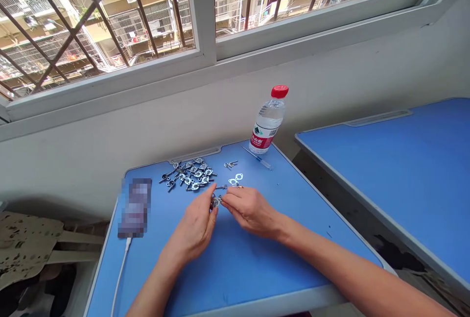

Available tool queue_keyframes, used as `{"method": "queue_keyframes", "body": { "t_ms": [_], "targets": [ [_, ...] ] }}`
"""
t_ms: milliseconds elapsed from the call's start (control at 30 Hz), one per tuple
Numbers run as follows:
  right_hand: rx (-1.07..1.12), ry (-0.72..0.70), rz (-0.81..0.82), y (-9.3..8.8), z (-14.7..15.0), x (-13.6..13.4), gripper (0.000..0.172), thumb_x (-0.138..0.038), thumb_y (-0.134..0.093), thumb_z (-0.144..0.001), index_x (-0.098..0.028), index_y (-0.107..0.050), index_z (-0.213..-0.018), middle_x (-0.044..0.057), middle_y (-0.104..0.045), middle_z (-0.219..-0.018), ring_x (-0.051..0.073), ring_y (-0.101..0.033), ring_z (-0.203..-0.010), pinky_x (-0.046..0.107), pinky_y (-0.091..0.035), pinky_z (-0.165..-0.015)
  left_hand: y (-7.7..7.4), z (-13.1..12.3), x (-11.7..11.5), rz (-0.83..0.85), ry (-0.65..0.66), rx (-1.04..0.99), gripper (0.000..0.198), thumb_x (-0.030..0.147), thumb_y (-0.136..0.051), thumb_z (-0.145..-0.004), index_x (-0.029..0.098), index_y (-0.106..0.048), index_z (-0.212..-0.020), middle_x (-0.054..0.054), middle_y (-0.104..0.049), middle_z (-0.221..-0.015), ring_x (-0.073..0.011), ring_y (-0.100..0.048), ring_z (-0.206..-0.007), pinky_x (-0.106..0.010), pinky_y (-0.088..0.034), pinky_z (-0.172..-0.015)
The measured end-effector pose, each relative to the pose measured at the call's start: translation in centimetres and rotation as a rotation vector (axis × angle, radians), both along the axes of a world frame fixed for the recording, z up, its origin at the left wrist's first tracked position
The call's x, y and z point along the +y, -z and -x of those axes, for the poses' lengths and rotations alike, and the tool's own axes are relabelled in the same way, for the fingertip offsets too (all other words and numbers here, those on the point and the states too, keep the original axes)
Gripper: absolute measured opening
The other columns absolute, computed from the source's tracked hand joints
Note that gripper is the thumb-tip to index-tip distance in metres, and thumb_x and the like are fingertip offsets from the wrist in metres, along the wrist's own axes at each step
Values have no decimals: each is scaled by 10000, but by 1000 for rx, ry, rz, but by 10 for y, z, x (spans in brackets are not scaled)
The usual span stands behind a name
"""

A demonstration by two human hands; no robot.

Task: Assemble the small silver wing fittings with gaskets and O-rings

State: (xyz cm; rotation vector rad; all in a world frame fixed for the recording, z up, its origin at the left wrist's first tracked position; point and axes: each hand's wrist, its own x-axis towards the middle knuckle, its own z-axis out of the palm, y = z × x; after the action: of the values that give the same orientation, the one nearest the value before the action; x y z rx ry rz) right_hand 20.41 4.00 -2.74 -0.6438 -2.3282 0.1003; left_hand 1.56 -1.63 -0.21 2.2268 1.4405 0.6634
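My left hand (195, 226) and my right hand (249, 209) meet over the middle of a blue desk (235, 263). Both pinch one small silver metal part (215, 202) between their fingertips. A thin metal piece (222, 187) sticks out just beyond the fingers. Behind the hands lies a pile of several similar small metal parts (189, 175). Two flat white pieces (236, 179) and one separate metal part (230, 164) lie to the right of the pile.
A water bottle with a red cap (268, 121) stands at the desk's far right corner, a thin clear stick (257, 158) beside it. A phone (135, 207) on a white cable (119, 278) lies at left. A second blue desk (404, 175) stands to the right.
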Motion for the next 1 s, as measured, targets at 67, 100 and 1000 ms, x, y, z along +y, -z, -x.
{"method": "queue_keyframes", "body": {
  "t_ms": [67,100,1000],
  "targets": [
    [-10,-4,-8,1,-1,1,305,-150,-369,-984,-194,-532,-730,13,-535,-642,144,-440,-553,273,-318,-550,-1,1,1,-4,19,-11,476,250,-342,-1014,203,-293,-1485,-115,-639,-1154,-224,-623,-1027,-404,-532,-903],
    [-15,-6,-11,1,-1,2,302,-149,-370,-983,-193,-535,-734,14,-538,-644,145,-443,-557,273,-318,-551,-2,1,1,-6,27,-14,472,247,-344,-1014,208,-303,-1483,-115,-636,-1168,-226,-619,-1046,-402,-529,-912],
    [54,106,101,7,-8,18,272,-224,-390,-1016,-167,-632,-907,45,-650,-750,153,-566,-609,265,-391,-573,-13,67,30,-31,-310,391,173,155,-529,-869,193,-670,-963,-68,-662,-917,-222,-625,-842,-310,-465,-707]
  ]
}}
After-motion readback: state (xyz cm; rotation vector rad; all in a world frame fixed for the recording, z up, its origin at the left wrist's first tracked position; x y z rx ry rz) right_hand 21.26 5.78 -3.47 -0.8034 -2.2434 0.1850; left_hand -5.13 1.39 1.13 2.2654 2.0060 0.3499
